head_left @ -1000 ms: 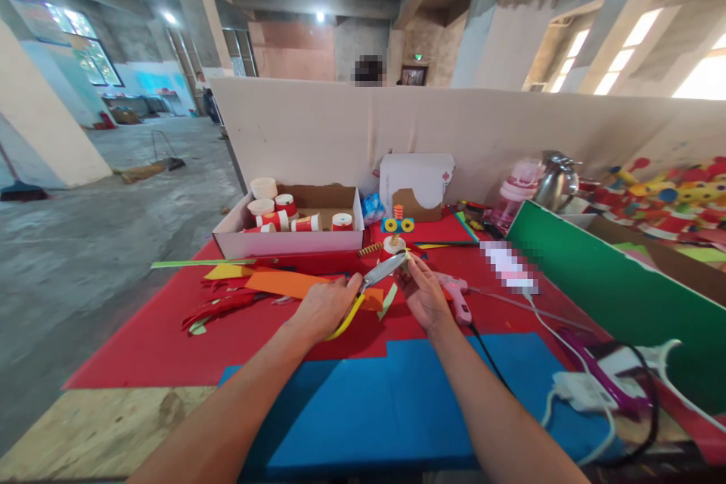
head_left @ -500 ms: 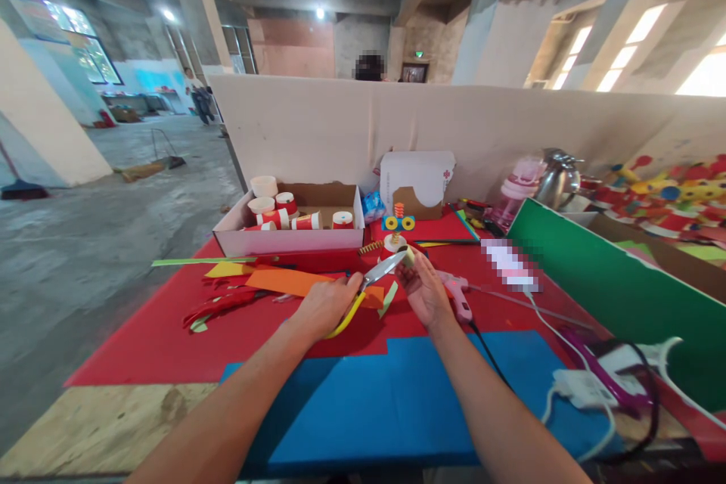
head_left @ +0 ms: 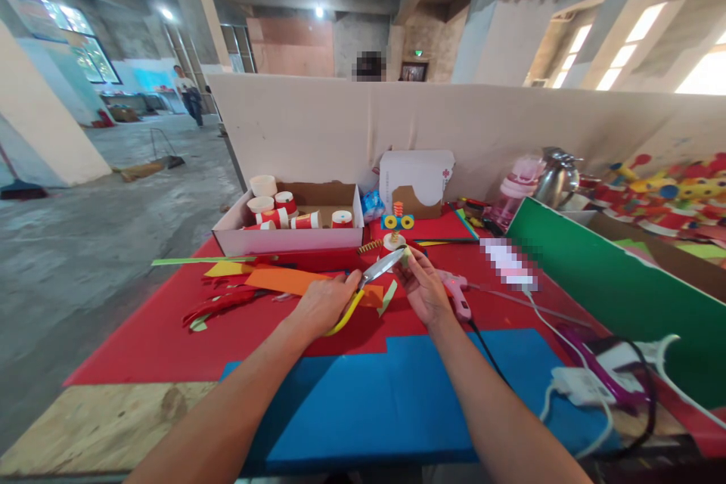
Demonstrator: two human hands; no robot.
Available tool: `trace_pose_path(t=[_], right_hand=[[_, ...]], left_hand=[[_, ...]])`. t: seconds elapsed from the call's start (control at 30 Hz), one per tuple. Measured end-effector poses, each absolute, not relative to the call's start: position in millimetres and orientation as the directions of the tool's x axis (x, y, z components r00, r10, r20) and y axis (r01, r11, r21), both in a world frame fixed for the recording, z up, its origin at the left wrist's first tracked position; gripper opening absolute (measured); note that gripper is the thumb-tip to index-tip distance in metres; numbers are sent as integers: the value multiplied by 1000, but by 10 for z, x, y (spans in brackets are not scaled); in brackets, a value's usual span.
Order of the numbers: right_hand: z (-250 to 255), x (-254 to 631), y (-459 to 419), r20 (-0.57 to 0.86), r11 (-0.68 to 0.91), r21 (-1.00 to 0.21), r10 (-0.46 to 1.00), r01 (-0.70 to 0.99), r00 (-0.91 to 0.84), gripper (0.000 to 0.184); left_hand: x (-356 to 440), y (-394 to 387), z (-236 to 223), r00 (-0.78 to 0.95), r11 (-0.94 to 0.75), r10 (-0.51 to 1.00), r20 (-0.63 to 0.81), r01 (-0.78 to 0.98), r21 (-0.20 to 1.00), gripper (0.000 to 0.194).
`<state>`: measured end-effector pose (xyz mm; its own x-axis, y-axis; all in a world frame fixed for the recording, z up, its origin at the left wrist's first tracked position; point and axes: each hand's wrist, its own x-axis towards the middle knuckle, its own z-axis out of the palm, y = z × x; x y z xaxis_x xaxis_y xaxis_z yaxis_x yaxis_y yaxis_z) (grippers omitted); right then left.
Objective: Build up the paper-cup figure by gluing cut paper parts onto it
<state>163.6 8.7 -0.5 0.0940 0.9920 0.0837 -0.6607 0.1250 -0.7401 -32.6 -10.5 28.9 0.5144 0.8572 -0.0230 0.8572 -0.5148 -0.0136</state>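
My left hand [head_left: 324,305] is closed around the yellow handles of a pair of scissors [head_left: 381,266], whose blades point up and to the right. Between the fingertips of my right hand [head_left: 425,291] is a small pale green piece of paper [head_left: 404,257], with the blade tips right at it. Just behind the blades stands a paper cup figure [head_left: 393,242] with a spring, yellow ring eyes and an orange folded top. A pink glue gun [head_left: 458,295] lies beside my right wrist. Orange paper [head_left: 283,280] and a pale green scrap [head_left: 389,298] lie near the scissors.
A white box [head_left: 283,242] of red and white cups stands at the back left. To the right are a green-sided box [head_left: 612,302], a power strip [head_left: 584,386] with cables, a pink bottle [head_left: 519,185] and a metal jug [head_left: 559,178]. A white partition [head_left: 318,125] runs behind.
The scissors and both hands stay almost in place. The small green piece is turned slightly in my right fingers. A person in the far left background has shifted left.
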Motion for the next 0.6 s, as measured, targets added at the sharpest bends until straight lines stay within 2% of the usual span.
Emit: trace_pose_path(t=[0.6], right_hand=[[2, 1654, 99, 120, 169, -759, 985, -629, 121, 29]], left_hand=[[-318, -135, 310, 529, -528, 849, -20, 849, 23, 28]])
